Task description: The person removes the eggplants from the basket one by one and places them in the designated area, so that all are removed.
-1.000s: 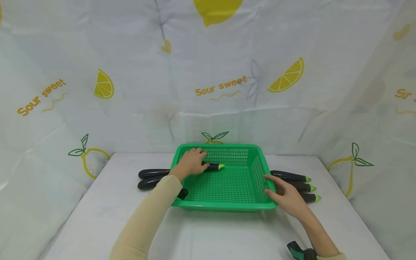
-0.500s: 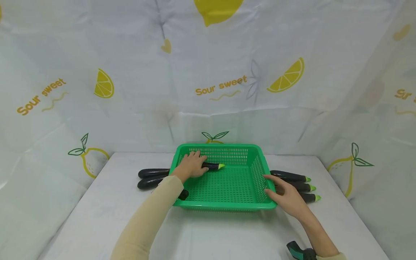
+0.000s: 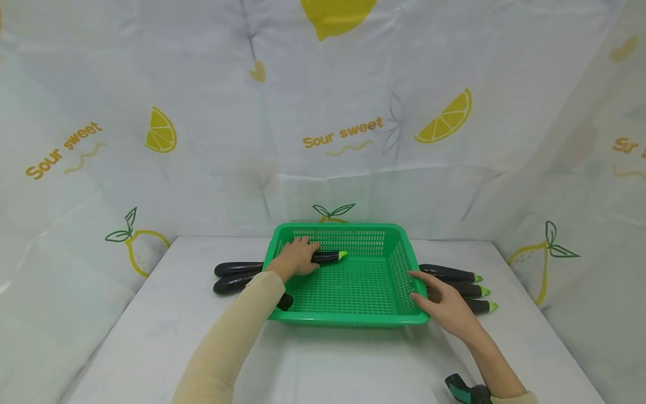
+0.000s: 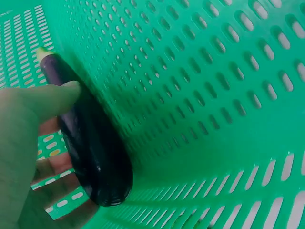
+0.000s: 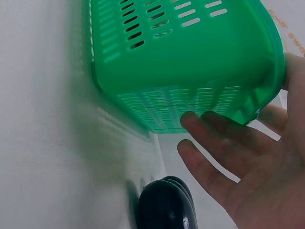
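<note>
A dark purple eggplant (image 3: pixel 328 257) with a pale green stem end lies along the back left inside of a green slotted plastic basket (image 3: pixel 348 320). My left hand (image 3: pixel 294 259) grips it; in the left wrist view the thumb presses on top of the eggplant (image 4: pixel 97 148) and the fingers reach round beneath. At the basket's right side, my right hand (image 3: pixel 449 306) holds the rim. The right wrist view shows the other fingers (image 5: pixel 217 143) spread along the outside of the basket wall.
To the left of the basket lie two eggplants (image 3: pixel 229 285), partly hidden by the left arm. Three more eggplants (image 3: pixel 451 274) lie in a row at the right, behind the right hand. A white cloth with lemon prints (image 3: pixel 348 132) hangs behind the white table (image 3: pixel 323 365).
The left hand has shifted slightly down and left in the basket. The eggplant's stem end has risen a little in the head view. The right hand stays at the rim.
</note>
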{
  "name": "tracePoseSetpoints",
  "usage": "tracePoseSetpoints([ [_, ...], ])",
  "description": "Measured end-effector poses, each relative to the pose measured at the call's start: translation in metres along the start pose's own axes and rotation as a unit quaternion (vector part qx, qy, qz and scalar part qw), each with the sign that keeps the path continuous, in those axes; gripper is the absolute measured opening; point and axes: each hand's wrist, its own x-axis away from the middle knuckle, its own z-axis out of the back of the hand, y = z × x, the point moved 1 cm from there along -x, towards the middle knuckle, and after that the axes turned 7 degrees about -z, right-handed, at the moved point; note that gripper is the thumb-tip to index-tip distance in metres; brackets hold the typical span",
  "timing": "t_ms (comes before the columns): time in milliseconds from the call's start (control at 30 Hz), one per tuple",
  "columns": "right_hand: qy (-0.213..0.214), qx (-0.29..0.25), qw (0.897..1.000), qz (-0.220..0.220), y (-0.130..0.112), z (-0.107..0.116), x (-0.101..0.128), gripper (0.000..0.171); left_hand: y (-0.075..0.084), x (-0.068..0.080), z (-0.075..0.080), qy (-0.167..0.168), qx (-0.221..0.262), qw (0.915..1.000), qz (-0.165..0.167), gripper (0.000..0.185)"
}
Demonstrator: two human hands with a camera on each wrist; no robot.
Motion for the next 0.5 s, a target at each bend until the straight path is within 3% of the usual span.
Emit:
tracePoseSetpoints([
  [500, -0.002, -0.008, 1.0, 0.002, 0.0004, 0.0, 0.0005, 0.053, 0.0003, -0.001, -0.0011, -0.009, -0.032, 0.9995, -0.002, 0.065],
])
